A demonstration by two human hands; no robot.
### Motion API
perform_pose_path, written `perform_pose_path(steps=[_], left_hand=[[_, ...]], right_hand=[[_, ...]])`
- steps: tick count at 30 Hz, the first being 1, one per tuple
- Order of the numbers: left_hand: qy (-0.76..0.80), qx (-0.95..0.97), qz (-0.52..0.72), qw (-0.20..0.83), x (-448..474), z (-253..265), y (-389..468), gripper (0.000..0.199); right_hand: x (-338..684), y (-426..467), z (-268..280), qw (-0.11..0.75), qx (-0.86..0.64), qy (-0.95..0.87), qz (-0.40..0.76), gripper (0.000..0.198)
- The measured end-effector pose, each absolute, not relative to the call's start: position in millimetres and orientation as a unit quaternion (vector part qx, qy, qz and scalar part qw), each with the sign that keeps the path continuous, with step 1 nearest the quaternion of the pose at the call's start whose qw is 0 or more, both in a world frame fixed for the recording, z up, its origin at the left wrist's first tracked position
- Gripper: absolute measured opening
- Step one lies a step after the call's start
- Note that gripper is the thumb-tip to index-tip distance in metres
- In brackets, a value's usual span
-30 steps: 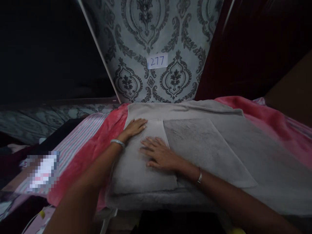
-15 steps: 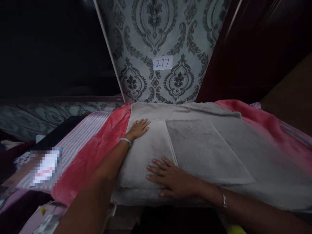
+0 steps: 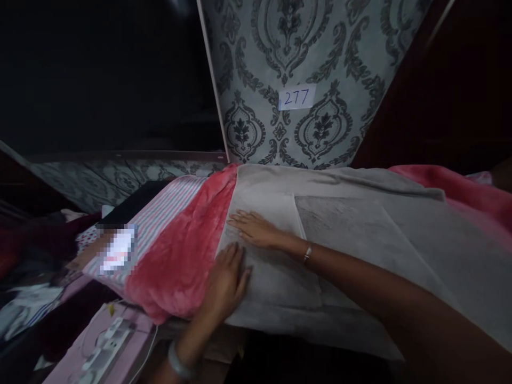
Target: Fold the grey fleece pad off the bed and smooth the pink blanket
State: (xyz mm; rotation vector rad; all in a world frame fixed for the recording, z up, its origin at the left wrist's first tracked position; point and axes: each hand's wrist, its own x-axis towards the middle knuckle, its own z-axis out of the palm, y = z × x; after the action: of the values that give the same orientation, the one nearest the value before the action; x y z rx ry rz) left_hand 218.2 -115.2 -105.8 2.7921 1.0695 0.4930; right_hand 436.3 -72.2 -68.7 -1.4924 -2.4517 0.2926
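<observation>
A grey plush cloth [image 3: 272,277] with its left part folded over lies on a red blanket [image 3: 172,266]. My right hand [image 3: 256,229] rests flat on the folded part near its left edge, fingers stretched out to the left. Nearer to me, my left hand [image 3: 228,277] lies on the cloth's left edge by the red blanket, its thumb apart from the fingers. Neither hand grips anything. Across the cloth's middle runs the edge of the fold, partly covered by my right forearm.
Under the red blanket shows a striped cloth [image 3: 172,197]. A white power strip [image 3: 108,344] sits on a pink surface at lower left, with a cable beside it. Behind stand a large dark screen [image 3: 112,80] and a patterned wall bearing a paper marked 277 [image 3: 296,97].
My right hand has moved up and left across the cloth. My left hand has come back toward me to the near left edge. The view has turned left.
</observation>
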Motion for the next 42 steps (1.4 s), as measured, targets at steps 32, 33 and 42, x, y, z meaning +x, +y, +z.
perform_pose_path(steps=[32, 33, 42], left_hand=[[0.301, 0.918, 0.256, -0.040, 258, -111, -143, 0.047], [0.283, 0.927, 0.244, -0.030, 273, -109, -154, 0.049], [0.225, 0.957, 0.173, -0.055, 322, -135, -205, 0.064]], right_hand=[[517, -109, -86, 0.087, -0.581, -0.804, 0.091, 0.066], [522, -108, -86, 0.087, -0.587, -0.800, 0.090, 0.065], [593, -58, -92, 0.097, -0.710, -0.694, 0.072, 0.057]])
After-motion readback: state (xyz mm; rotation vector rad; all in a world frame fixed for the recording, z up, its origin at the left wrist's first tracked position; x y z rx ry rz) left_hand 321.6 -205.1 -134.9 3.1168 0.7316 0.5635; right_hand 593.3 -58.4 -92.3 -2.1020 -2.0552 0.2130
